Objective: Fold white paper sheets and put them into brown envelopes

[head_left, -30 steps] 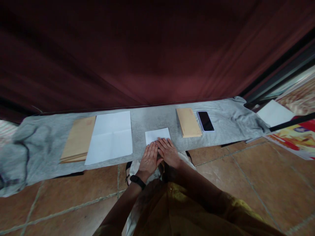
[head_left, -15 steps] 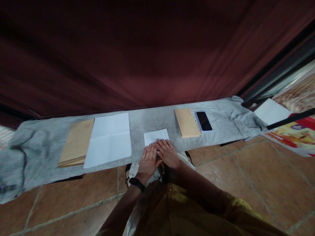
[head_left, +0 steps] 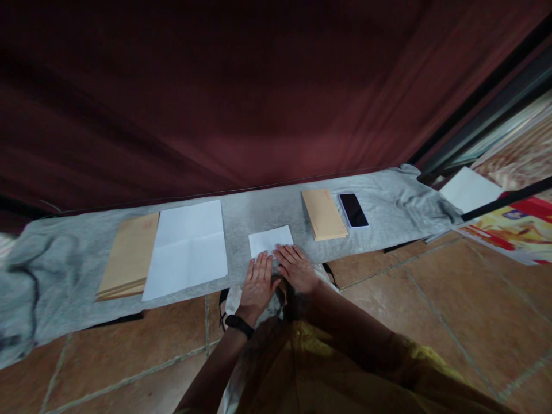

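A small piece of folded white paper [head_left: 270, 237] lies on the grey cloth in front of me, its near part covered by my fingers. My left hand [head_left: 257, 287] lies flat with its fingertips on the near left part of the paper. Flat on the near right part rests my right hand [head_left: 298, 269], fingers stretched out. Neither hand grips anything. To the left is a large white sheet [head_left: 187, 250] with a crease across it, beside a stack of brown envelopes [head_left: 129, 253]. A smaller pile of brown envelopes [head_left: 324, 214] lies to the right.
A phone [head_left: 354, 210] with a dark screen lies right of the envelopes. The grey cloth [head_left: 259, 208] covers a long narrow bench, bunched at both ends. A dark red curtain [head_left: 267, 144] hangs behind. A colourful box [head_left: 517, 224] stands at the far right, near white paper [head_left: 469, 190].
My left hand has slid slightly toward me and left on the folded paper, baring a little more of it. The whole view has shifted slightly. Everything else stays in place.
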